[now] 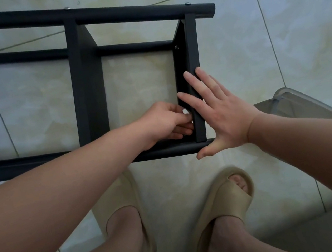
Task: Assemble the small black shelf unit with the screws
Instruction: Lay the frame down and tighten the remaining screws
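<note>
The black shelf unit (86,77) lies on its side on the tiled floor, its round poles running left to right. My right hand (217,112) lies flat, fingers straight, against the outer face of the rightmost black shelf panel (192,55). My left hand (166,121) reaches inside the frame, and its curled fingers pinch something small at the panel's inner face near the near pole (171,150). What it pinches is hidden by the fingers. A screw head (176,47) shows higher on the panel. Two silver screws (187,3) sit on the far pole.
A clear plastic container (302,105) stands on the floor just right of my right wrist. My two feet in beige slippers (224,202) are close below the near pole. Pale floor tiles surround the frame.
</note>
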{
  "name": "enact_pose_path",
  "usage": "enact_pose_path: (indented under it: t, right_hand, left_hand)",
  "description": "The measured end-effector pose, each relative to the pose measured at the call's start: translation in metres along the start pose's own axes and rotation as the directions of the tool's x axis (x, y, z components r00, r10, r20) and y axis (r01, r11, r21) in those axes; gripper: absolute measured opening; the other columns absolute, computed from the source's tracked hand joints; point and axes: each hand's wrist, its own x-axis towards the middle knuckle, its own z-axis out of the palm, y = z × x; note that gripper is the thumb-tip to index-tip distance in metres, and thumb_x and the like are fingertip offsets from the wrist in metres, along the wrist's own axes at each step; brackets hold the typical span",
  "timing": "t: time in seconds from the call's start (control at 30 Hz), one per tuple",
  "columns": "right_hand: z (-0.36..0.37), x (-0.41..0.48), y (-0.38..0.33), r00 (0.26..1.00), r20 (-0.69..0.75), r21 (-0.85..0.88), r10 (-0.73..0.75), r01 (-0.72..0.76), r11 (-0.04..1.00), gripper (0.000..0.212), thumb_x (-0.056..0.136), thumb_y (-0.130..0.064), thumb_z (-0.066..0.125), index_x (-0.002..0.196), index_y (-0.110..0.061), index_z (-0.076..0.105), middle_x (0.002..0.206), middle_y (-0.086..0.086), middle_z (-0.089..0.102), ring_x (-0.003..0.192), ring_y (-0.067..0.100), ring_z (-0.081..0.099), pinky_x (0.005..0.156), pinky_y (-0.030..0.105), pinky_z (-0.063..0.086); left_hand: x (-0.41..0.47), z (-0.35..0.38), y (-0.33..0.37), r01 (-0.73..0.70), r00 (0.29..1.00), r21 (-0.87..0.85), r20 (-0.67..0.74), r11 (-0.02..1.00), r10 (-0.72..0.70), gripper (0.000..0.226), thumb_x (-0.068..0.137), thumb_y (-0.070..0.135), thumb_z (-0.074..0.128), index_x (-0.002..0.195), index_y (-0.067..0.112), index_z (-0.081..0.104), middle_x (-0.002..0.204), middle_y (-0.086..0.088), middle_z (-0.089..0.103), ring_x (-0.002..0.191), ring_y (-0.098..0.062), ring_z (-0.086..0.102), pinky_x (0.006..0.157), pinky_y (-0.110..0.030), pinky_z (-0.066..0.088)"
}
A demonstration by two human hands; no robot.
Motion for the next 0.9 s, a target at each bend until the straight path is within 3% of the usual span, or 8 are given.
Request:
enact_pose_path:
  t: [0.27,0.47,0.73,0.9]
  right_hand:
    - [0.0001,-0.0005,-0.0002,1.0,0.001,-0.003,0.002,-0.002,1.0,0.134,0.067,-0.1,0.041,0.159,-0.005,0.021,0.166,0.027,0.006,0.154,0.046,-0.001,0.12,0.064,0.019]
    - [-0.0002,0.0002,-0.0002,1.0,0.01,0.001,0.002,-0.002,1.0,0.134,0.067,-0.101,0.038,0.16,-0.006,0.021,0.166,0.026,0.004,0.154,0.045,-0.002,0.12,0.064,0.018]
    - [0.0003,-0.0001,0.0001,1.0,0.007,0.004,0.001,-0.001,1.0,0.133,0.067,-0.1,0.04,0.159,-0.006,0.021,0.166,0.026,0.004,0.154,0.046,-0.002,0.12,0.064,0.019]
    - [0.0006,0.0,-0.0002,1.0,0.01,0.006,0.001,-0.001,1.0,0.133,0.067,-0.1,0.04,0.159,-0.006,0.021,0.166,0.026,0.005,0.154,0.046,-0.002,0.12,0.064,0.019]
  left_hand:
    - [-0.0009,-0.006,-0.0004,-0.025,1.0,-0.019,0.01,1.0,0.025,0.014,0.097,0.021,0.065,0.083,0.019,0.062,0.078,0.003,0.075,0.076,-0.011,0.071,0.069,-0.022,0.054]
    - [0.0036,-0.0031,0.0004,-0.017,0.999,-0.062,-0.051,0.998,0.013,0.007,0.095,0.022,0.067,0.098,0.016,0.065,0.082,0.002,0.074,0.078,-0.014,0.07,0.072,-0.028,0.052]
    - [0.0001,-0.0055,-0.0022,-0.016,1.0,-0.005,-0.01,1.0,0.016,0.013,0.095,0.022,0.067,0.084,0.021,0.063,0.079,0.003,0.076,0.074,-0.009,0.069,0.072,-0.025,0.05]
    - [0.0016,-0.0037,0.0,-0.019,0.999,-0.023,-0.027,1.0,0.019,0.011,0.095,0.021,0.068,0.085,0.019,0.063,0.078,0.003,0.075,0.074,-0.01,0.07,0.07,-0.024,0.052]
